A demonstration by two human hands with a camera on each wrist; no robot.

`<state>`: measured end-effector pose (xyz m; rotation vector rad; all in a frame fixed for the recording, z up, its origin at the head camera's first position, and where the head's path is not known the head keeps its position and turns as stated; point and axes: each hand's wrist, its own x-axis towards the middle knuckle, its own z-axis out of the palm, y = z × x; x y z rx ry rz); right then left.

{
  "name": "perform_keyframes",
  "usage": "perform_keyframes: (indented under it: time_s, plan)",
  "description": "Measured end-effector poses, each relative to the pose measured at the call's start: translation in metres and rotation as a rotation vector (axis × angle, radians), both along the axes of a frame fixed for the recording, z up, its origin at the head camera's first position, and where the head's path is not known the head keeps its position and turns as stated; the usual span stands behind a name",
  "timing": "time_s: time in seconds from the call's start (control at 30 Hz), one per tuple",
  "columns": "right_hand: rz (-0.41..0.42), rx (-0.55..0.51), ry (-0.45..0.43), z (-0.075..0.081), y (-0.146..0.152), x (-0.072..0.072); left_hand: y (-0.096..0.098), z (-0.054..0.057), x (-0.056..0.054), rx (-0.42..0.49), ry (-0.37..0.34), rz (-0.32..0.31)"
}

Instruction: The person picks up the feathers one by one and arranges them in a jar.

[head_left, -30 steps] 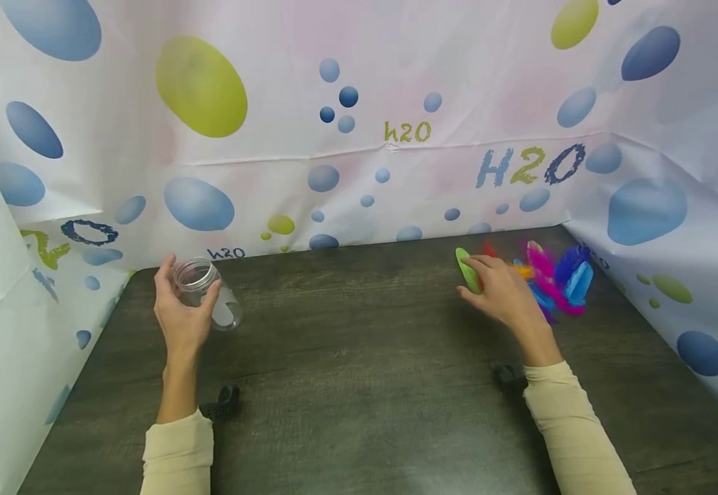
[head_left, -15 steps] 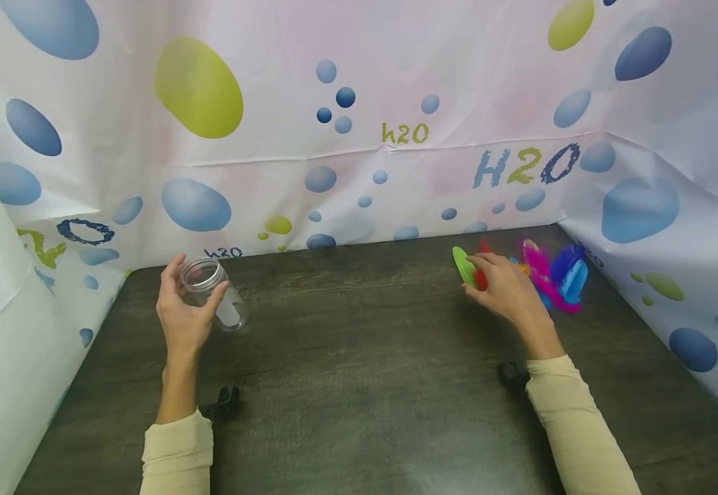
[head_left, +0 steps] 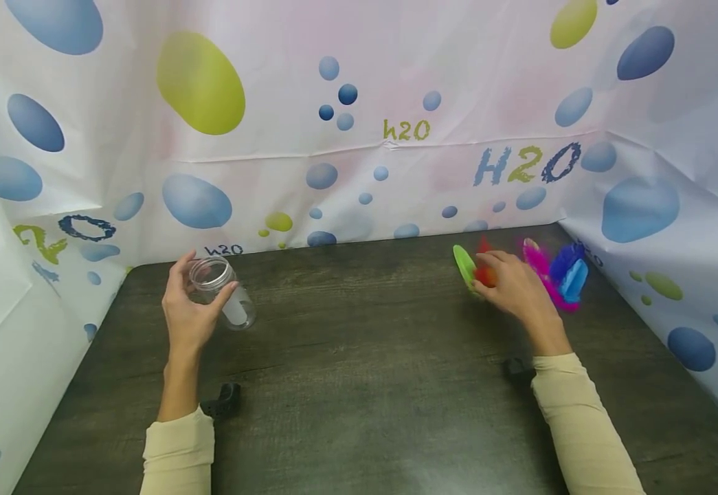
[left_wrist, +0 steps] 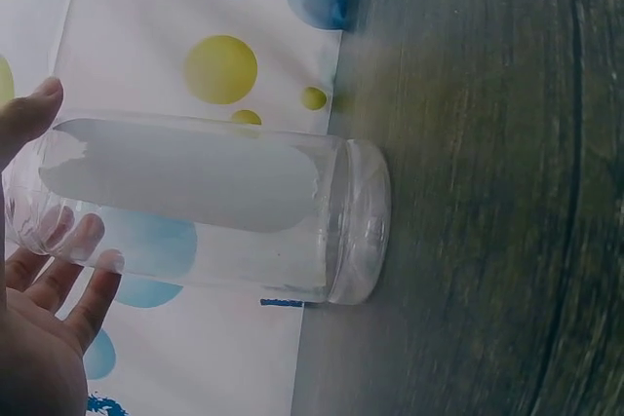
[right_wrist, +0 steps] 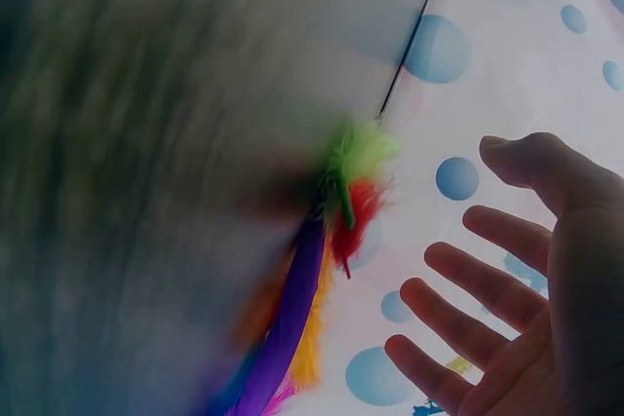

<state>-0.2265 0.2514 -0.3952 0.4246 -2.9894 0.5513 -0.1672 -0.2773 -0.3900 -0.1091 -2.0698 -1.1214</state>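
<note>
On the left of the table, a clear jar without a lid (head_left: pixel 235 309) stands upright with a pale label on its side. My left hand (head_left: pixel 188 316) holds it near the neck, thumb on one side and fingers on the other. Far right lie several coloured feathers: green (head_left: pixel 464 265), red (right_wrist: pixel 359 216), purple (right_wrist: pixel 292 309), yellow (right_wrist: pixel 314 338), pink (head_left: pixel 534 258) and light blue (head_left: pixel 575 278). Above them hovers my right hand (head_left: pixel 516 289), fingers spread and loosely bent with nothing in them. From the head it covers part of the feathers.
The dark wood-grain table (head_left: pixel 346 357) meets a white patterned sheet (head_left: pixel 284 137) that rises at the back and both sides. Small black devices (head_left: pixel 225 399) sit at the wrists.
My left hand and the jar have shifted slightly right. My right hand has moved a little right over the feathers, showing more of the red one.
</note>
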Motion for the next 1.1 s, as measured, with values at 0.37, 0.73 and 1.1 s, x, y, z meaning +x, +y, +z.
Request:
perform_keyframes:
  time_s: [0.37,0.73,1.1]
  plan:
    - [-0.033,-0.023,-0.023,0.004,0.016,0.001,0.005,0.001,0.003,-0.005,-0.011,-0.039]
    - [-0.046,-0.029,-0.013,0.005,0.02,0.0,0.013,0.0,0.004,-0.028,0.013,-0.065]
    - [-0.049,-0.022,-0.016,0.003,0.023,0.002,0.018,-0.003,0.005,-0.051,0.007,-0.079]
